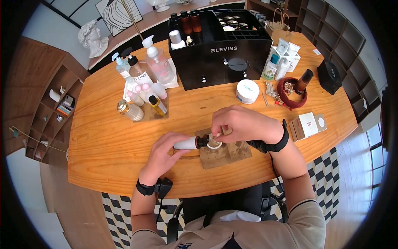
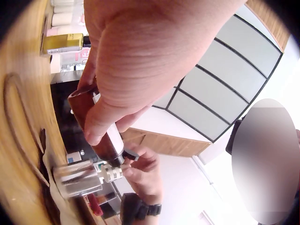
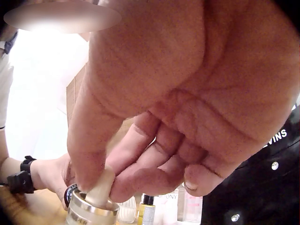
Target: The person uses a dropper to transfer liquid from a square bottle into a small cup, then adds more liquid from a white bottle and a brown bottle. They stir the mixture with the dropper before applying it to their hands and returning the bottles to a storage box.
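My left hand [image 1: 162, 152] grips a brown bottle [image 1: 185, 143] with a white label, lying almost level, its dark neck pointing right. In the left wrist view, the neck of the brown bottle [image 2: 108, 152] comes close to the white top of a clear glass bottle [image 2: 77, 178]. My right hand [image 1: 246, 124] is over this glass bottle. Between its thumb and fingers it pinches a pale, cream-coloured piece [image 3: 102, 187], which stands at the silver collar [image 3: 93, 208] of the glass bottle in the right wrist view. The lower end of that piece is hidden.
Under the hands lies a stained brown mat [image 1: 226, 159]. A black drawer box [image 1: 195, 70] stands behind, with pump bottles [image 1: 157, 66] to its left. Towards the right are a white jar [image 1: 248, 91], a dark red tray [image 1: 304, 101] and a small carton [image 1: 304, 126].
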`<state>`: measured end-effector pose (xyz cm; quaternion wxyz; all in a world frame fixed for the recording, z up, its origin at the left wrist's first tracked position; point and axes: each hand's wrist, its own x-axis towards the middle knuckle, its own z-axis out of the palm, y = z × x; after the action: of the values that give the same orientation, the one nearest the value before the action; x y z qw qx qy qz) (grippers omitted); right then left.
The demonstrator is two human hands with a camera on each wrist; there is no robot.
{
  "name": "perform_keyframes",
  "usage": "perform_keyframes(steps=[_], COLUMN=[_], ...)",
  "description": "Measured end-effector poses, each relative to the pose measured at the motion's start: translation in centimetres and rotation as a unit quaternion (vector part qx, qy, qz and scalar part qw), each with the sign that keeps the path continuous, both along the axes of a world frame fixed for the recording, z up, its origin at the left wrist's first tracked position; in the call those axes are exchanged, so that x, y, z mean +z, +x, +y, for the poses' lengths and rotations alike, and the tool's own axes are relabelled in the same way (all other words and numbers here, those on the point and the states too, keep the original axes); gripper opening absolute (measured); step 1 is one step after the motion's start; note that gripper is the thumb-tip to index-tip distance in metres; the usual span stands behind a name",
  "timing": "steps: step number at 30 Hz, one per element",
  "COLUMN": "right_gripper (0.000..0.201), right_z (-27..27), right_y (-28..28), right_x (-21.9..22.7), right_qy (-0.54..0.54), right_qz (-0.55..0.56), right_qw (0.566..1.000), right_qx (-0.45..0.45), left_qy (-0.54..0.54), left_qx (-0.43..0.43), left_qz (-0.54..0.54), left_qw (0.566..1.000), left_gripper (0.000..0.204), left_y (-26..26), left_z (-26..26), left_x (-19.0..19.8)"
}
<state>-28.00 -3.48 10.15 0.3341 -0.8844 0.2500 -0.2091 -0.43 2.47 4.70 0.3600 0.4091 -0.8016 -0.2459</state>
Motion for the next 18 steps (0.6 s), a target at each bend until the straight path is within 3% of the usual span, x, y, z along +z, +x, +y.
perform_keyframes(steps=[5,8,10,18], right_gripper=[0.01,0.01,0.011,0.01], right_z=[-0.04,0.01,-0.09,-0.15], right_y=[-0.05,0.15,0.08,-0.04], right_x=[-0.27,-0.06,-0.13,-0.14], right_qy=[0.009,0.034,0.008,0.014], right_qz=[0.021,0.011,0.0,-0.003], right_qw=[1.0,0.999,1.0,1.0], right_qx=[0.005,0.028,-0.009,0.011], left_qy=[-0.015,0.026,-0.018,-0.034], left_qx=[-0.02,0.044,-0.011,-0.023], left_qz=[-0.016,-0.009,-0.006,-0.031], left_qw=[1.0,0.999,1.0,0.999], left_gripper=[0.033,0.035,0.033,0.036], left_y=[0.12,-0.08,0.22,0.64], left_z=[-0.02,0.17,-0.18,-0.17], left_x=[-0.12,0.13,-0.31,-0.5])
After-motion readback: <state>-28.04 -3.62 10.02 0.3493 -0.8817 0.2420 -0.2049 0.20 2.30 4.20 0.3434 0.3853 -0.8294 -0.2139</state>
